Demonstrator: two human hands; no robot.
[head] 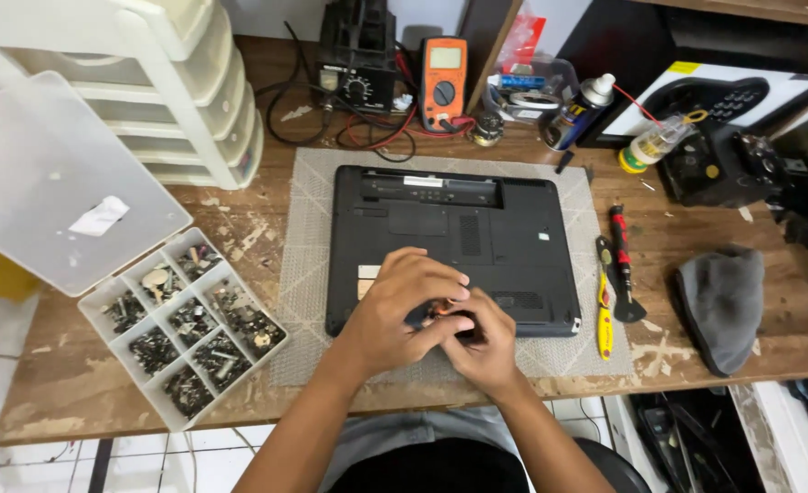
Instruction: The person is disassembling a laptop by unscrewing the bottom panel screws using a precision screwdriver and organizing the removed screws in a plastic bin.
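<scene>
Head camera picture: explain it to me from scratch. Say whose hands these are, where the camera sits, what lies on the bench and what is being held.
There is no machine here, only a person at a wooden workbench. The single picture comes from a camera worn on that person's head, looking down at their own arms.

The left hand and right hand meet over the near edge of a black laptop that lies bottom side up on a grey mat. Together they pinch a small dark part; what it is cannot be told.

To the left sits an open compartment box of screws and a white drawer unit. To the right lie a red-and-black screwdriver, a yellow tool and a grey cloth. At the back stands an orange multimeter.
</scene>
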